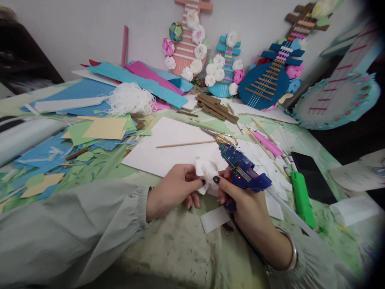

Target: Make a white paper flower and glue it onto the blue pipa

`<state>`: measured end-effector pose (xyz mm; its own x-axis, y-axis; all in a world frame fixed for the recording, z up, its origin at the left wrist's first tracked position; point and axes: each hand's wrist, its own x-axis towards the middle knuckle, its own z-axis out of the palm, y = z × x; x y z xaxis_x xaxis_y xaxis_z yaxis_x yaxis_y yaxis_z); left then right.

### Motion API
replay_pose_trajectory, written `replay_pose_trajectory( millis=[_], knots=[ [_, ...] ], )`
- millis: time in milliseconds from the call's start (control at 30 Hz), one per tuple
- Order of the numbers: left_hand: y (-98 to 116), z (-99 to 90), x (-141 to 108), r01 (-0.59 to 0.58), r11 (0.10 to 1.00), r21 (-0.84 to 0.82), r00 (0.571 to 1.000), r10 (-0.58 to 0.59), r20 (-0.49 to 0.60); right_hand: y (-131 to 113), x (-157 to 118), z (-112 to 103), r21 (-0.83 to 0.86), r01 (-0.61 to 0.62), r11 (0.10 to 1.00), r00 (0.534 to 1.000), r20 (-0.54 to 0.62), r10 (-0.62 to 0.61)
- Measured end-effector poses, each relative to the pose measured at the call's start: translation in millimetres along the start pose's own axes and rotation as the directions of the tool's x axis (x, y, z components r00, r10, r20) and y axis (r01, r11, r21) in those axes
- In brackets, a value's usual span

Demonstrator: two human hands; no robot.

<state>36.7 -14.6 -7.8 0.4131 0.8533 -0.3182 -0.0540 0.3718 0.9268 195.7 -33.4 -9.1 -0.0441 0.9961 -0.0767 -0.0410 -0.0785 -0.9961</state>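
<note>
The left hand (176, 186), in a pale grey cuffed sleeve, is closed to a pinch, thumb and fingers holding the left side of a small crumpled white paper flower (206, 170), which sits between the two hands above the near edge of a large flat white sheet (141, 158). The right hand (245, 200) is curled around the grip of a dark blue glue gun (245, 170) with a small red light, its thumb at the right side of the flower; the gun's nozzle points to the far left, and a long translucent rod (281, 202) runs from its back end. Just beneath the hands, a white paper strip (215, 219) lies on the worktop (180, 245), which has a stained pale-green cover. Beyond the flower, on the sheet, are a thin wooden stick (183, 144) and gold-handled scissors (227, 139). To the right lie a bright green plastic tool (301, 198) and a flat black phone-like slab (313, 176). To the left are scattered blue, green and cream paper pieces (105, 128), with a tangled heap of white string (132, 99) farther off. Brown strips (216, 107) lie at the far middle, and behind them a dark blue lute-shaped craft (264, 86) leans near the wall.
</note>
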Motion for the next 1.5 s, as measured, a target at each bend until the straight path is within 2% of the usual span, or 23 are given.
replay_pose_trajectory(
  millis=[200,400,967,1133,1300,1400,1500],
  knots=[
    [0.5,0.0,-1.0,-0.006,0.999,0.053,0.999,0.009,-0.039,1.0,0.6,-2.0,-0.067,0.023,0.997,0.998,-0.065,-0.027],
    [-1.9,-1.3,-1.0,-0.030,0.991,0.130,0.999,0.035,-0.038,2.3,3.2,-4.1,-0.080,0.015,0.997,0.998,-0.063,-0.020],
    [0.2,-6.5,0.0,-0.046,0.997,0.060,0.999,0.046,0.006,-6.0,1.4,2.6,-0.125,-0.053,0.991,0.997,-0.065,0.045],
    [1.3,-10.9,3.1,-0.021,0.996,0.087,1.000,0.022,-0.013,-6.9,-0.2,-1.3,-0.153,0.002,0.988,0.999,-0.034,-0.008],
    [7.8,-29.5,4.3,0.058,0.992,0.108,0.994,-0.068,0.090,-11.2,0.4,-22.7,-0.119,-0.038,0.992,0.998,-0.051,0.032],
    [16.5,-45.1,4.9,0.144,0.974,0.176,0.959,-0.181,0.216,-21.9,1.1,-32.1,-0.118,-0.030,0.993,0.999,0.012,0.032],
    [23.1,-58.7,6.9,0.191,0.951,0.242,0.924,-0.258,0.283,-31.6,0.8,-36.0,-0.204,-0.050,0.978,0.994,0.089,0.070]
  ],
)
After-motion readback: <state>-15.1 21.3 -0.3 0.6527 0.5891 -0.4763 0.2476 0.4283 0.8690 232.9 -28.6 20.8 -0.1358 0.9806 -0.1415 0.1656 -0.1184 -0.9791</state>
